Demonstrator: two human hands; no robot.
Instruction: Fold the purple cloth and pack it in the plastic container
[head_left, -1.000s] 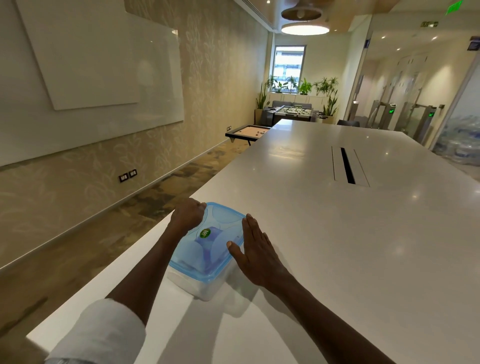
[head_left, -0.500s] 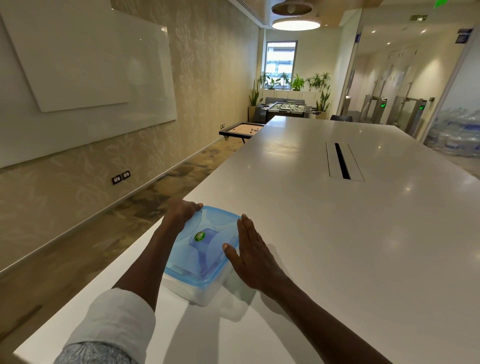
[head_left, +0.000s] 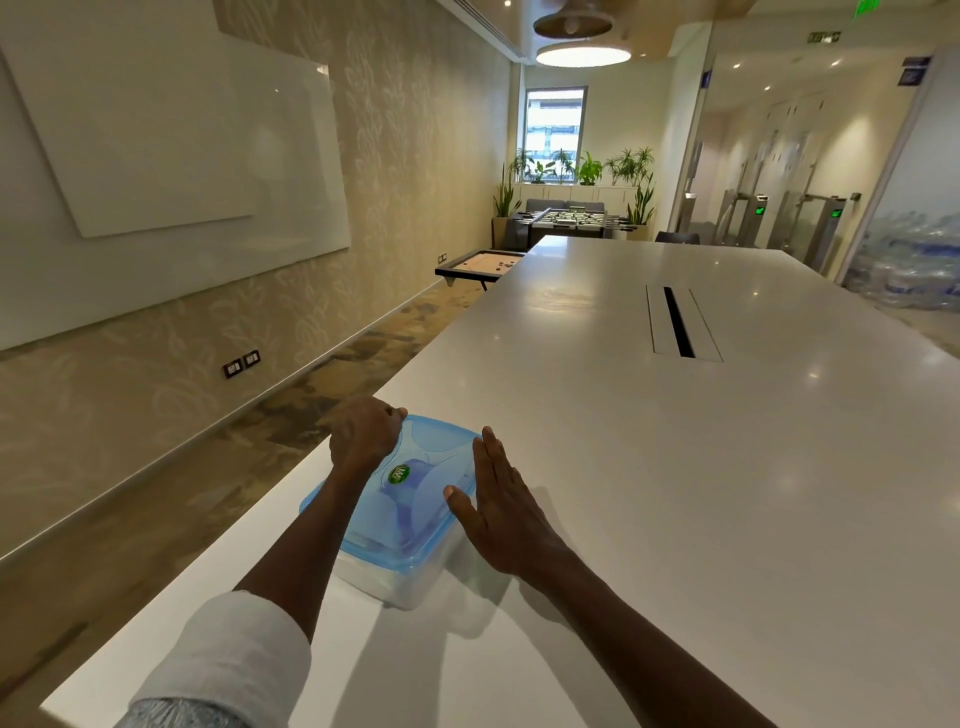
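On a long white table (head_left: 675, 467) beside a whiteboard (head_left: 171, 171) wall, lidded plastic container (head_left: 410, 499) showing purple inside, left hand (head_left: 366, 434) curled over its far corner, right hand (head_left: 498, 506) flat, fingers straight against its side

A long white worktop (head_left: 675, 467) runs away from the camera, glossy and dotted with reflected ceiling lights. Set into it toward the far right is a narrow cable slot (head_left: 678, 322) inside a flush rectangular hatch. Off the worktop's left edge lies brown patterned carpet (head_left: 208, 467), and beyond it a leaf-patterned wall with a large whiteboard (head_left: 156, 171) and a pair of wall sockets (head_left: 241, 362) low down. Past the far left corner stands a low game board (head_left: 480, 265) on black legs. Behind the far edge sit a table football game (head_left: 566, 221) and potted plants (head_left: 587, 169) under a window (head_left: 555, 135). A round ceiling lamp (head_left: 582, 52) hangs overhead.
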